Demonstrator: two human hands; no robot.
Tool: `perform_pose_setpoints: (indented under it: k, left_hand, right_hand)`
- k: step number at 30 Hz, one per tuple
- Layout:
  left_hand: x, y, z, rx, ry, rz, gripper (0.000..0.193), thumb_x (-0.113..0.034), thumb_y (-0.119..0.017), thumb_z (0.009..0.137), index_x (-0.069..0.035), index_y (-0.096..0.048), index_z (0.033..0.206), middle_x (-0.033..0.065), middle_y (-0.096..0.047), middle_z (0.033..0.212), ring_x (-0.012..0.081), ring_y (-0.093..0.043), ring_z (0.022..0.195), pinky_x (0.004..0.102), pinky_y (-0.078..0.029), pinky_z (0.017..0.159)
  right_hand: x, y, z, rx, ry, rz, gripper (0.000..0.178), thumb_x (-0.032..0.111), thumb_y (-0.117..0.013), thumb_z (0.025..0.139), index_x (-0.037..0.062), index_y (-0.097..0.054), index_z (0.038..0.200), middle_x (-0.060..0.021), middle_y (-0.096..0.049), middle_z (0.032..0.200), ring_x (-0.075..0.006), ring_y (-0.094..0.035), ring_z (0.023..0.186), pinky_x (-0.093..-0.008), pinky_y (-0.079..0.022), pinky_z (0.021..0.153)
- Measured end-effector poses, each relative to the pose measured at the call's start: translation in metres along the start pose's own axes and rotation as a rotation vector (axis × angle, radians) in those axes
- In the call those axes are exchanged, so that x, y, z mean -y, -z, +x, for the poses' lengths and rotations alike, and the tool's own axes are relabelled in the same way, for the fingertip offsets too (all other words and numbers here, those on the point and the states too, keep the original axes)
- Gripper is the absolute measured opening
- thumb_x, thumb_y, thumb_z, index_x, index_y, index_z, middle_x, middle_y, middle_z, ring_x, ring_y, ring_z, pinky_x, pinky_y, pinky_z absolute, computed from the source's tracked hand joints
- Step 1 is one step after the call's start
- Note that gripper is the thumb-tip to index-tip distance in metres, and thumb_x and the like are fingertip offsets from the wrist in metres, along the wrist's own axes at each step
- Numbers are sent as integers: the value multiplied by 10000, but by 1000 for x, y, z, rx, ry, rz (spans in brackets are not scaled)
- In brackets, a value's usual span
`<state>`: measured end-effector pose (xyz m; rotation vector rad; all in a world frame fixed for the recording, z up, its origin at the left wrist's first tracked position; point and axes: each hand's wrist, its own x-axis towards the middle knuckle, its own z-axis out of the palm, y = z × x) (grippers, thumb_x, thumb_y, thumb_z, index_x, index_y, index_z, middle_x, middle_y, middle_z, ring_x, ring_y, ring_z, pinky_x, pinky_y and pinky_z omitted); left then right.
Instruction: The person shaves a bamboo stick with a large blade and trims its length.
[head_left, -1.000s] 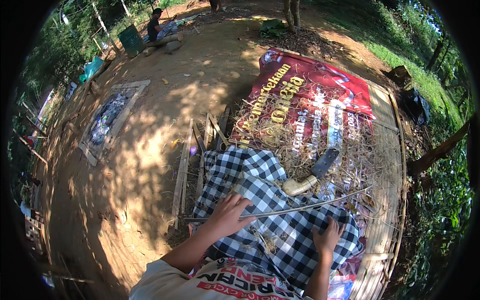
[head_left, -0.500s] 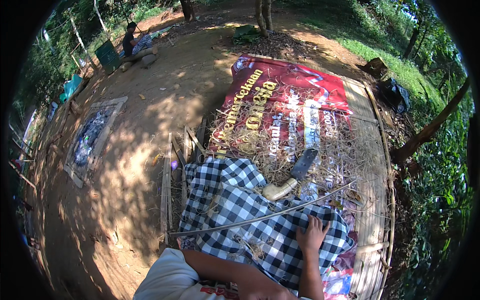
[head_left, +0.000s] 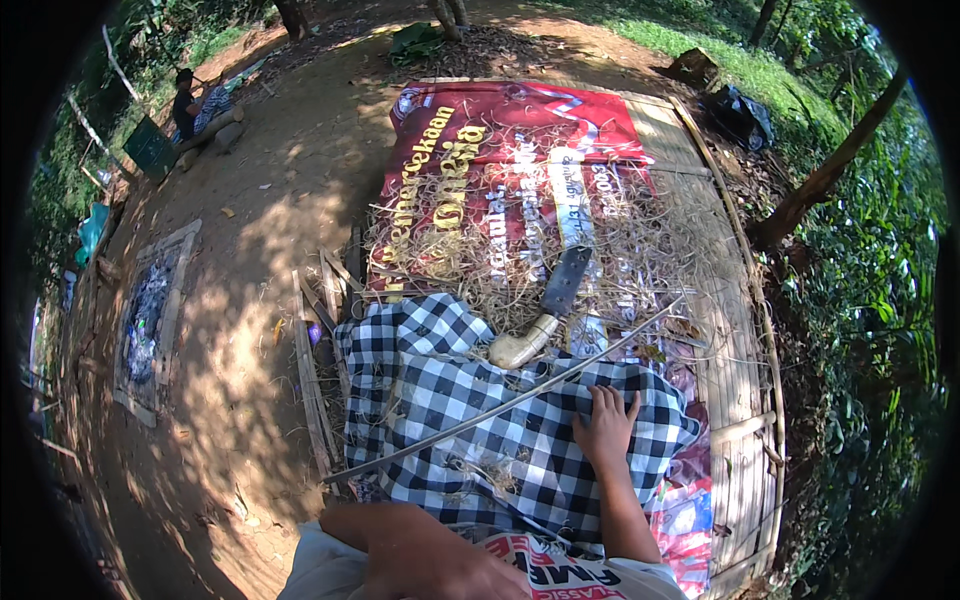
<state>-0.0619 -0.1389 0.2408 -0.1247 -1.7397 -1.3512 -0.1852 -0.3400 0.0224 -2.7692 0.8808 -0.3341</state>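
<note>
My right hand (head_left: 607, 425) rests palm down on a black-and-white checked cloth (head_left: 440, 400), fingers spread and holding nothing. Close against my shirt at the lower edge is my left hand (head_left: 440, 568); its fingers are blurred and partly cut off. Across the cloth lies a long thin strip (head_left: 520, 398), slanting from lower left to upper right just beyond my right fingertips. Beyond the strip is a broad-bladed knife (head_left: 567, 283) with a curved pale handle, its handle end at the cloth's edge and its blade on shavings.
A red banner (head_left: 620, 130) strewn with curly shavings (head_left: 450, 250) covers much of a bamboo platform (head_left: 735, 340). Wooden slats (head_left: 310, 385) lie at its left edge. A framed ash patch (head_left: 150, 310) is on the dirt at left. Another person (head_left: 187, 108) sits far left; a leaning trunk (head_left: 830, 170) stands right.
The whole scene has shifted left and slightly up in view. My left hand has come into sight near my shirt. My right hand stays on the cloth.
</note>
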Motion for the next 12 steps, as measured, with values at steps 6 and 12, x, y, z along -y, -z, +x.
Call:
perform_pose_setpoints:
  k: [6,12]
  left_hand:
    - [-91,-21,9,41,59,358,230,-301,-589,772,-80,-650,799,143,-580,903,342,-534,926,498,-425,770]
    - [-123,-47,29,76,52,616,205,-185,-528,771,-40,-647,853,113,-633,892,292,-578,950,488,-415,899]
  right_hand:
    - [3,-2,3,29,7,-6,549,261,-719,733,88,-542,1223,-64,-581,1228,-238,-481,1241,-573,-151,1145]
    - [4,-6,5,53,-14,-35,615,293,-747,704,105,-524,1246,-75,-565,1253,-236,-470,1258,-580,-133,1151]
